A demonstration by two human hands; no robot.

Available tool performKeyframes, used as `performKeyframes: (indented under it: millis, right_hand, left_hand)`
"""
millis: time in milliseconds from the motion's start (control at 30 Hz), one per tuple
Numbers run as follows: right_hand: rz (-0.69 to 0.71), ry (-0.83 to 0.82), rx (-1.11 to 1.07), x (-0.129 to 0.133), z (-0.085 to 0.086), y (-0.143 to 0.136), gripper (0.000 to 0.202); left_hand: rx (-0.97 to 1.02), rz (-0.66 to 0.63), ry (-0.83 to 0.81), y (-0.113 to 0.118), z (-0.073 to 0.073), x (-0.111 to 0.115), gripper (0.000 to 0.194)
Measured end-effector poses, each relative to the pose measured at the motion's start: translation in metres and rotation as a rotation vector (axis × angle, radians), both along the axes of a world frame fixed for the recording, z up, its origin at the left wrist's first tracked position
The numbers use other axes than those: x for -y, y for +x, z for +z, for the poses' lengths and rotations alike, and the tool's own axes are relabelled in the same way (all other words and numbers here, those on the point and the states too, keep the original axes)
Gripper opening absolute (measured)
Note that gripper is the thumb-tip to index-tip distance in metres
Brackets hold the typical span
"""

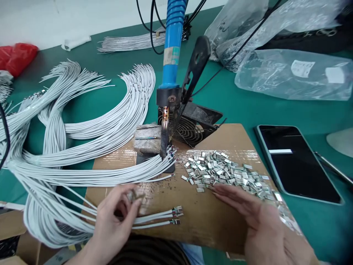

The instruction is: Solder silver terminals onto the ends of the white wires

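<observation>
Connectors [219, 172], small, silver, many: lying in a loose heap on the right part of a brown cardboard sheet [204, 228], some straggling toward its right edge.

Right hand [264, 221]: reaching in from the near right, fingers extending straight and together, unclenched, the fingertips resting at the near edge of the heap; whether they are touching a connector, one cannot tell.

Left hand [118, 211]: curling at the near left of the cardboard, thumb and forefinger drawing close together about a blurred spot; whether anything is being grasped, one cannot tell.

Connector-tipped cable ends [177, 211], a few: lying just right of the left hand, pointing right.

White cables [96, 176], bundled: sweeping across the left, one bunch ending under the soldering iron [172, 40].

Soldering iron, blue-handled: hanging tip-down in a black bracket [168, 96] at the centre.

Fan [190, 127], black: leaning behind the iron.

Phone [298, 162], dark-screened: lying right of the cardboard.

Clear plastic bag [275, 77], labelled: lying far right on the green table [234, 108].
</observation>
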State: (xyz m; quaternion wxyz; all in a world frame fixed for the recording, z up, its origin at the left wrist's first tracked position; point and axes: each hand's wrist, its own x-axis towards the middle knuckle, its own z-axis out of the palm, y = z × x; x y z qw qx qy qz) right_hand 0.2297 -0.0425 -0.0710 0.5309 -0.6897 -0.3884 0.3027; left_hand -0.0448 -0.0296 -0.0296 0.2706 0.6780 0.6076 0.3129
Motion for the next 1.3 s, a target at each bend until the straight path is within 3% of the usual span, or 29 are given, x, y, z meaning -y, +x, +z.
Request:
performKeyframes:
  millis: [67, 200, 367, 467, 533, 667, 767, 833, 900, 967, 1133, 1200, 1300]
  right_hand:
    - [0.096, 0.048, -0.029, -0.003, 0.006, -0.009, 0.056]
    - [0.192, 0.094, -0.031, -0.009, 0.012, -0.02, 0.051]
    - [0.158, 0.107, 0.002, -0.01, 0.015, -0.02, 0.053]
    - [0.147, 0.088, 0.125, -0.011, 0.019, -0.017, 0.039]
    - [0.17, 0.081, 0.241, -0.013, 0.019, -0.018, 0.024]
    - [0.226, 0.094, 0.457, -0.019, 0.013, -0.024, 0.018]
    - [0.218, 0.125, 0.556, -0.023, 0.009, -0.03, 0.023]
    - [0.223, 0.148, 0.584, -0.023, 0.009, -0.034, 0.022]
    - [0.238, 0.168, 0.587, -0.022, 0.01, -0.036, 0.016]
    - [0.247, 0.176, 0.569, -0.018, 0.01, -0.037, 0.008]
    - [0.144, 0.113, 0.401, -0.004, 0.008, -0.038, 0.009]
    - [0.1, 0.09, 0.305, -0.001, 0.009, -0.039, 0.012]
    - [0.074, 0.095, 0.21, -0.003, 0.016, -0.042, 0.011]
  left_hand:
    - [-0.17, 0.086, 0.14, -0.015, -0.006, 0.003, 0.034]
    - [-0.502, -0.006, 0.382, -0.04, -0.011, -0.003, 0.031]
    - [-0.544, -0.09, 0.528, -0.054, -0.008, -0.018, 0.028]
    - [-0.497, -0.166, 0.549, -0.06, 0.004, -0.02, 0.032]
    - [-0.449, -0.222, 0.483, -0.065, 0.018, -0.015, 0.025]
    - [-0.328, -0.422, 0.1, -0.059, 0.046, -0.003, 0.021]
    - [-0.187, -0.517, -0.186, -0.026, 0.064, -0.004, 0.008]
    - [-0.02, -0.568, -0.542, 0.004, 0.069, -0.011, 0.016]
    - [0.215, -0.539, -0.801, 0.03, 0.066, -0.019, 0.017]
    - [0.451, -0.4, -0.922, 0.047, 0.055, -0.024, 0.016]
    - [0.804, -0.055, -0.798, 0.046, 0.018, -0.028, 0.042]
    - [0.871, 0.042, -0.801, 0.042, 0.013, -0.028, 0.047]
    - [0.918, 0.088, -0.833, 0.041, 0.017, -0.03, 0.051]
